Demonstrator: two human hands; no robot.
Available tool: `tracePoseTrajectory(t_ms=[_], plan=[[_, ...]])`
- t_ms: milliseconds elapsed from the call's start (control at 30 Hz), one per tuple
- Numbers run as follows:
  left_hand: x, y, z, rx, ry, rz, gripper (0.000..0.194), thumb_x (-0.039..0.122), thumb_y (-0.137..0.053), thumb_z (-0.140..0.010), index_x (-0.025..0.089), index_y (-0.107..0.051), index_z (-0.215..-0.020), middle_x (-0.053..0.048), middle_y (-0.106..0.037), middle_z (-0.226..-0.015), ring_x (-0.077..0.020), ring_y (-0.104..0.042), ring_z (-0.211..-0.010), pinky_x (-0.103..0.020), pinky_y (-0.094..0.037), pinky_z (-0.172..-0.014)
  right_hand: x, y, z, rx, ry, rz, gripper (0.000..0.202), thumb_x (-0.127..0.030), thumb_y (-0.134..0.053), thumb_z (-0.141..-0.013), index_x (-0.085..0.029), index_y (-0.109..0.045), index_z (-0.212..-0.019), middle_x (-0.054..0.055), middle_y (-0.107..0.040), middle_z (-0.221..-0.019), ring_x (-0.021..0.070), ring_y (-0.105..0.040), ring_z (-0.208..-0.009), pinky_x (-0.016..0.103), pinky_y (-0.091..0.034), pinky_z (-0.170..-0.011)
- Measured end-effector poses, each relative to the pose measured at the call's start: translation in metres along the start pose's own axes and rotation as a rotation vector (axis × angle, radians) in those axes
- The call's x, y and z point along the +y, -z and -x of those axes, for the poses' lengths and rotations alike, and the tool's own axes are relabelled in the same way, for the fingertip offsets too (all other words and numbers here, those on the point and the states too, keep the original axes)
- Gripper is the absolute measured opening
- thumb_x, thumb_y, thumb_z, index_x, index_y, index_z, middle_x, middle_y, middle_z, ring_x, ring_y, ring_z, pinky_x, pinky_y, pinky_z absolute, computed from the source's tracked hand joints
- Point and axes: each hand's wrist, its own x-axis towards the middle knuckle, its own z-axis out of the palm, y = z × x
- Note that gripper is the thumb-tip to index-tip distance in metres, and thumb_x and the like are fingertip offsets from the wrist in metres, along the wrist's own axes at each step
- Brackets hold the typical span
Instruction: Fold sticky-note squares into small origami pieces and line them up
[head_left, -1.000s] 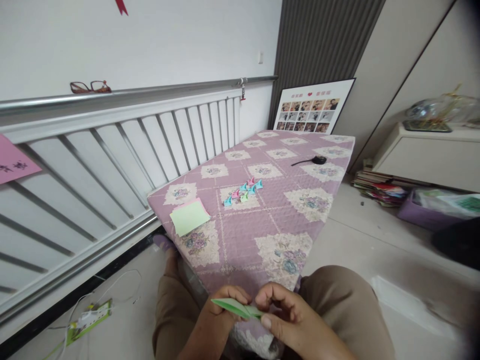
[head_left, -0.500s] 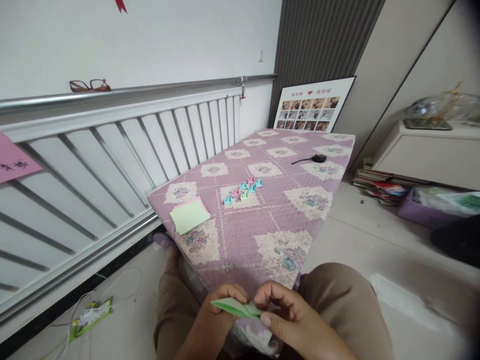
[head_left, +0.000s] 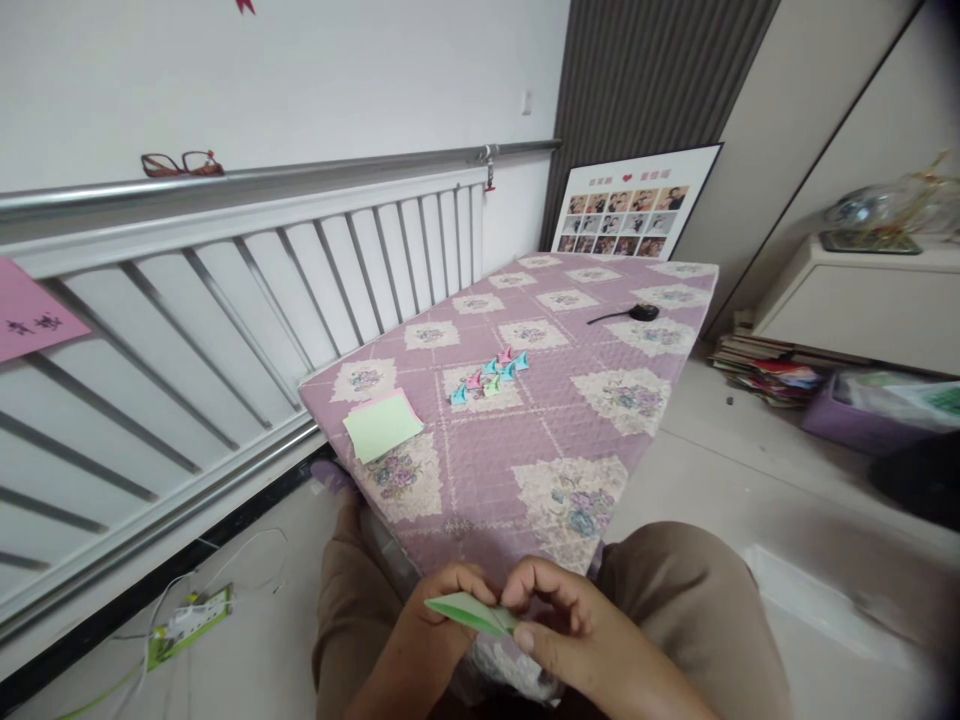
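Note:
A folded piece of light green paper (head_left: 471, 612) is held between both hands just off the near corner of the table. My left hand (head_left: 442, 625) grips its left and back side, with fingers curled behind it. My right hand (head_left: 559, 620) pinches its right end between thumb and fingers. Farther up the cloth, several small folded paper pieces (head_left: 491, 375) in blue, pink and green sit in a cluster. A stack of square paper sheets (head_left: 384, 425), pale green on top with pink under it, lies near the table's left edge.
The table (head_left: 480, 480) has a purple floral cloth. A black object with a thin tail (head_left: 643, 313) lies at its far right. A white railing (head_left: 330, 270) runs along the left, with glasses (head_left: 182, 165) on its bar. A power strip (head_left: 191, 628) and cables are on the floor.
The view has shifted slightly. Both hands still hold the green paper, and the right fingers have moved a little closer to the left along it.

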Motion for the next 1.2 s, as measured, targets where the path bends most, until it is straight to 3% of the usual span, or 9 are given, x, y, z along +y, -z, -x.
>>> tracePoseTrajectory(t_ms=[467, 567, 700, 833, 967, 1100, 1200], plan=[[0.001, 0.006, -0.003, -0.101, -0.094, 0.028, 0.012, 0.029, -0.071, -0.078, 0.019, -0.067, -0.079, -0.004, -0.064, -0.084, -0.0155, -0.058, -0.078, -0.026, -0.041, -0.072, 0.000, 0.005, 0.001, -0.020, -0.003, 0.047, 0.038, -0.049, -0.068, -0.069, -0.019, -0.053, -0.087, -0.005, -0.045, -0.071, 0.0090, -0.036, -0.061, 0.022, -0.028, -0.054], [-0.005, 0.010, -0.008, -0.120, -0.131, 0.105, 0.021, 0.037, -0.074, -0.074, 0.017, -0.068, -0.077, -0.006, -0.065, -0.082, -0.0181, -0.059, -0.079, -0.028, -0.043, -0.070, 0.002, 0.011, 0.005, -0.039, 0.026, 0.052, 0.038, -0.050, -0.068, -0.070, -0.020, -0.053, -0.089, -0.004, -0.046, -0.073, 0.0099, -0.039, -0.064, 0.022, -0.031, -0.057], [-0.010, 0.012, -0.013, -0.139, -0.077, 0.235, 0.040, 0.053, -0.077, -0.065, 0.015, -0.069, -0.074, -0.009, -0.066, -0.081, -0.0193, -0.059, -0.074, -0.028, -0.044, -0.064, 0.005, 0.015, 0.006, -0.059, 0.047, 0.008, 0.039, -0.050, -0.070, -0.070, -0.020, -0.053, -0.088, -0.003, -0.048, -0.077, 0.0101, -0.042, -0.067, 0.022, -0.033, -0.058], [-0.011, 0.013, -0.012, -0.114, -0.107, 0.236, 0.034, 0.047, -0.080, -0.064, 0.017, -0.070, -0.075, -0.007, -0.066, -0.082, -0.0185, -0.058, -0.077, -0.027, -0.043, -0.067, 0.006, 0.014, 0.005, -0.078, 0.037, -0.035, 0.037, -0.049, -0.069, -0.073, -0.020, -0.053, -0.089, -0.004, -0.047, -0.077, 0.0091, -0.040, -0.065, 0.022, -0.031, -0.057], [-0.012, 0.015, -0.013, -0.174, -0.074, 0.232, 0.047, 0.061, -0.075, -0.062, 0.016, -0.069, -0.075, -0.009, -0.065, -0.082, -0.0202, -0.058, -0.076, -0.029, -0.044, -0.066, 0.006, 0.013, 0.005, -0.063, 0.051, -0.018, 0.033, -0.048, -0.068, -0.074, -0.020, -0.054, -0.087, -0.003, -0.046, -0.077, 0.0091, -0.039, -0.065, 0.022, -0.031, -0.058], [-0.011, 0.015, -0.012, -0.156, -0.070, 0.214, 0.043, 0.055, -0.078, -0.061, 0.016, -0.069, -0.075, -0.008, -0.065, -0.083, -0.0198, -0.058, -0.076, -0.029, -0.045, -0.067, 0.005, 0.012, 0.006, -0.043, 0.037, -0.007, 0.030, -0.045, -0.066, -0.076, -0.020, -0.054, -0.086, -0.003, -0.047, -0.077, 0.0095, -0.039, -0.065, 0.022, -0.031, -0.057], [-0.009, 0.014, -0.011, -0.158, -0.046, 0.250, 0.049, 0.062, -0.075, -0.060, 0.016, -0.070, -0.075, -0.009, -0.065, -0.082, -0.0208, -0.059, -0.077, -0.030, -0.046, -0.069, 0.002, 0.010, 0.006, 0.008, 0.048, 0.031, 0.027, -0.045, -0.063, -0.077, -0.020, -0.053, -0.083, -0.004, -0.044, -0.071, 0.0101, -0.038, -0.063, 0.022, -0.031, -0.056]])
